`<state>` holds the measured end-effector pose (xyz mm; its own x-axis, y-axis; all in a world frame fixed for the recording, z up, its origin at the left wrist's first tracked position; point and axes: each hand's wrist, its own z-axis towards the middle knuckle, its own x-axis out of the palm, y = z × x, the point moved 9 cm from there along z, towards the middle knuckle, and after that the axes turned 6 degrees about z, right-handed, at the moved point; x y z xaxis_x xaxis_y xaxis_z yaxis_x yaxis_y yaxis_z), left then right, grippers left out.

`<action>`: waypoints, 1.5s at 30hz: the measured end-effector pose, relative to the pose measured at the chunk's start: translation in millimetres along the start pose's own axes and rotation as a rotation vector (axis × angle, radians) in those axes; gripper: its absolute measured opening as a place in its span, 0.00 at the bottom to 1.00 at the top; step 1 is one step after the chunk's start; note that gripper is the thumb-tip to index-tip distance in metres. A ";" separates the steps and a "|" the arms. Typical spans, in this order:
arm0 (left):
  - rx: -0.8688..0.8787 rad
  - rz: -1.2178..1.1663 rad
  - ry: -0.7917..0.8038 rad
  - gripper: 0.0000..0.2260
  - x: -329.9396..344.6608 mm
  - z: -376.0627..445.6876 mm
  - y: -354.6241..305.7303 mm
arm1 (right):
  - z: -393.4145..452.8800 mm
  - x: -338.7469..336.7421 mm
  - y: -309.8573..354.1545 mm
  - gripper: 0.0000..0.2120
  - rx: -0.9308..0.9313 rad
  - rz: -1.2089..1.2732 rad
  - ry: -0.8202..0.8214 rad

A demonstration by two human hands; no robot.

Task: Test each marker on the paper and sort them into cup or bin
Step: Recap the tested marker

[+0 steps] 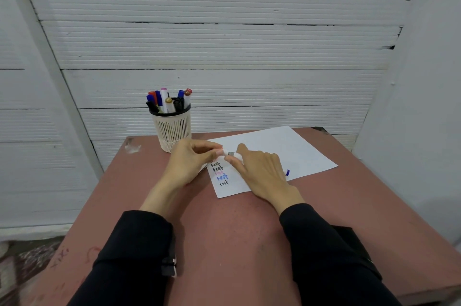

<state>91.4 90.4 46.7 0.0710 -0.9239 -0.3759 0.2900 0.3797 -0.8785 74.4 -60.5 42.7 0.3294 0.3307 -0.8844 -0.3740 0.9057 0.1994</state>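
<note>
While both hands meet over the near-left corner of the paper point(269, 153), a white marker point(232, 154) lies between them, slanting from about ten o'clock down toward four o'clock. The left hand point(190, 163) has its fingers curled, pinching the marker's upper end at the fingertips; whether that end is a cap or the barrel I cannot tell. The right hand point(259, 173) wraps its fingers around the marker's body, thumb on top, and the blue end point(287, 172) of the marker pokes out past the hand at four o'clock, just above the sheet. A grey band shows on the barrel in the gap between the two hands.

On the paper, directly under the hands, a column of handwritten words reading "test" point(220, 174) runs in black, pink, blue and black again.

At eleven o'clock from the hands stands the cup point(172, 131), a cream slotted holder with a black rim, near the far-left edge of the reddish-brown worktop point(224, 231). It holds a bunch of upright markers point(169, 100) with blue, red, pink, gold, black and dark-red caps. The cup sits just beside the left hand, apart from the paper.

Both forearms wear black sleeves point(324, 243). White ribbed panels point(224, 43) enclose the worktop behind and at the sides.
</note>
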 end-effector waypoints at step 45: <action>0.078 0.817 0.215 0.17 27.9 -5.7 28.9 | -3.1 25.7 -63.9 0.11 0.590 1.356 -0.123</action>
<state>96.3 75.8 9.1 0.1059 -0.3291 -0.9383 0.2919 0.9124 -0.2871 104.1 -110.7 5.9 0.1062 0.9835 0.1461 -0.0609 -0.1402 0.9882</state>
